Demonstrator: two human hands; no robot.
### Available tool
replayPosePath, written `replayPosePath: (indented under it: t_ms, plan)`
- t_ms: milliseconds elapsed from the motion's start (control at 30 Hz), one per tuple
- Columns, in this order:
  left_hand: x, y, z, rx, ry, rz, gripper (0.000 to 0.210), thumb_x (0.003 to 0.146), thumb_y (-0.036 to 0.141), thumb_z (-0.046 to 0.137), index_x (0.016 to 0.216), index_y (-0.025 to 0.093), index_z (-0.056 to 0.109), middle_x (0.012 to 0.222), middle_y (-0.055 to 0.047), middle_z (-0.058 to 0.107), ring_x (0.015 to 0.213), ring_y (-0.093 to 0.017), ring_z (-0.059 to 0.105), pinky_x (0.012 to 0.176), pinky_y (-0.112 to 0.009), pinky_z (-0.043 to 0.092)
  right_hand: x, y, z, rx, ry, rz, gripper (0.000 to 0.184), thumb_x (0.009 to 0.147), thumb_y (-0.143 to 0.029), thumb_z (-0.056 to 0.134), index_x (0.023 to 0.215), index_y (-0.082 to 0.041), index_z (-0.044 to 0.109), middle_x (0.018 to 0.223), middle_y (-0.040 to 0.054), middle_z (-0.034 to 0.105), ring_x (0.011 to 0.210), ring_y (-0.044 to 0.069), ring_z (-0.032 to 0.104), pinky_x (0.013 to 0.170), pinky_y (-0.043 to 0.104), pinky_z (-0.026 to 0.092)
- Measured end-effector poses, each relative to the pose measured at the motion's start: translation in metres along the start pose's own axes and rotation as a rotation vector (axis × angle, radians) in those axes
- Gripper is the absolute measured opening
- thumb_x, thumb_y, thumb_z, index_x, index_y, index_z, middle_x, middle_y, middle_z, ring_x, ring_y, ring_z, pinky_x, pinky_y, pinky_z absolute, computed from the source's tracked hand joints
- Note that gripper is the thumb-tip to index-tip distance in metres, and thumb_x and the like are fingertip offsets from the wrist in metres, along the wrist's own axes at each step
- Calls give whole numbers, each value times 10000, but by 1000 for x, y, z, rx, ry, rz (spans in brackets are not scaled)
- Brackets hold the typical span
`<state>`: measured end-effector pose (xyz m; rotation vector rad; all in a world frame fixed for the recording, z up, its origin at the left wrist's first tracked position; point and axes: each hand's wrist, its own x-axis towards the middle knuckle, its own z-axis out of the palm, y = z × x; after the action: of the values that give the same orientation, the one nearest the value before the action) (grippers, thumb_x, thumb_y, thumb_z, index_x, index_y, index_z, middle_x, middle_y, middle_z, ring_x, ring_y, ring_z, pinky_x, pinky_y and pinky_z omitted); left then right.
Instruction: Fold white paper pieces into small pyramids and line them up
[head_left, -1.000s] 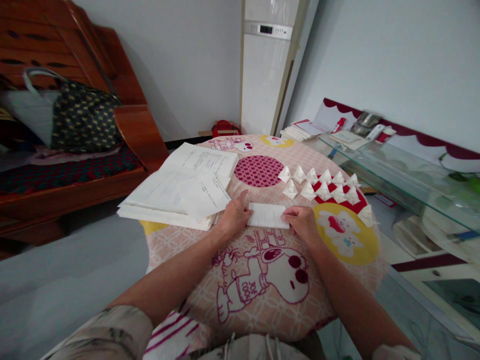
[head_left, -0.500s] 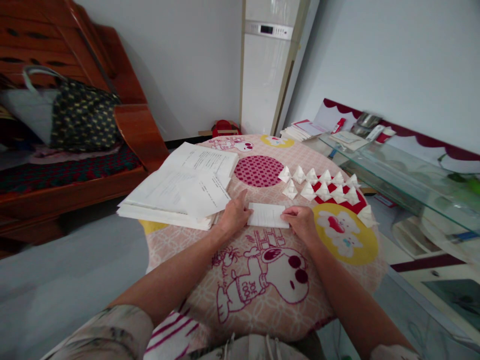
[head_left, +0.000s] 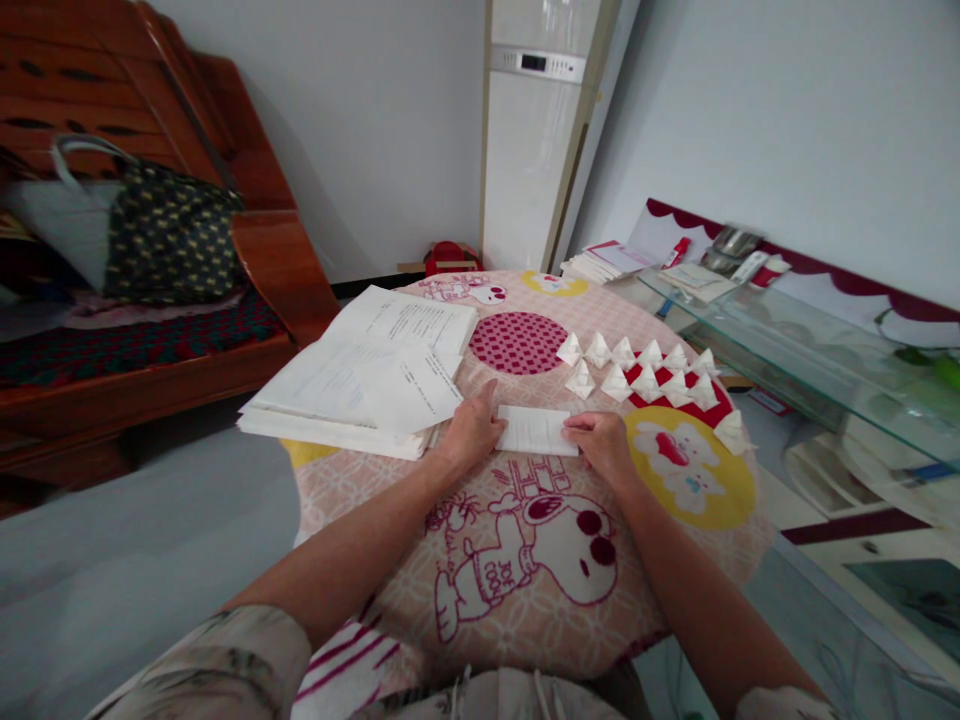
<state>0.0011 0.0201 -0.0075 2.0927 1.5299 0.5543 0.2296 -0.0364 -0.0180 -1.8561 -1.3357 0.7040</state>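
Observation:
A folded white sheet of paper (head_left: 534,431) lies flat on the patterned tablecloth (head_left: 480,560), between my two hands. My left hand (head_left: 471,432) grips its left edge with the thumb, the index finger pointing away from me. At the right edge, my right hand (head_left: 600,440) pinches the paper between thumb and curled fingers. Left of my left hand sits a stack of printed sheets (head_left: 352,370), with a smaller loose sheet (head_left: 420,388) on top. Beyond my right hand stand several folded white paper pieces (head_left: 645,380) in two rows.
A glass-topped stand (head_left: 825,350) with papers and small items is on the right. On the left, a wooden bench (head_left: 277,260) holds a dark patterned bag (head_left: 172,235). A tall white air conditioner (head_left: 532,150) stands behind the table.
Both hands stay at the two ends of the folded paper, almost unmoved. The view has shifted very slightly.

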Motion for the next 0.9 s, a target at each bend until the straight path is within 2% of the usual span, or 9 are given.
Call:
replayPosePath:
  t_ms: [300, 400, 500, 567, 733, 900]
  plan:
    - [-1, -3, 2, 61, -11, 49, 654, 895, 143, 590, 1528, 97, 432, 968, -98, 734, 977, -238, 700, 963, -360, 534, 0, -2, 0, -38, 3, 6, 291, 708, -299, 708, 909, -133, 836, 705, 76, 774, 497, 176, 636, 427, 238, 418]
    - [-2, -4, 2, 103, 20, 177, 597, 869, 83, 573, 1459, 151, 519, 1098, -106, 712, 1055, -239, 672, 1001, -380, 530, 1, -3, 0, -39, -2, 21, 283, 712, -289, 705, 915, -141, 837, 681, 62, 764, 464, 167, 616, 410, 237, 404]
    - [2, -6, 2, 94, 26, 363, 501, 814, 6, 559, 1274, 176, 662, 1233, -115, 674, 1197, -251, 613, 1083, -420, 500, 1, -4, 0, -33, -9, 29, 283, 717, -286, 702, 920, -140, 835, 630, 41, 741, 403, 149, 570, 391, 238, 387]
    - [6, -8, 2, 47, -35, 464, 467, 808, -20, 535, 1188, 189, 708, 1250, -102, 682, 1232, -235, 605, 1103, -422, 494, 0, -5, 1, -26, -8, 33, 277, 716, -280, 702, 913, -137, 832, 607, 31, 729, 375, 138, 545, 377, 235, 376]
    - [11, -16, 1, -60, -172, 647, 461, 839, -11, 530, 1192, 198, 740, 1287, -104, 710, 1187, -207, 666, 1060, -400, 528, -1, -10, 1, -4, -14, 51, 264, 703, -254, 704, 899, -123, 824, 643, 38, 742, 349, 124, 515, 347, 234, 356]
    - [8, -16, -5, 4, -247, 683, 483, 864, -12, 530, 1197, 244, 766, 1301, -88, 723, 1218, -214, 667, 1083, -384, 504, 0, -12, 0, -30, -7, 68, 263, 707, -236, 707, 913, -121, 823, 624, 33, 731, 379, 137, 547, 375, 235, 384]
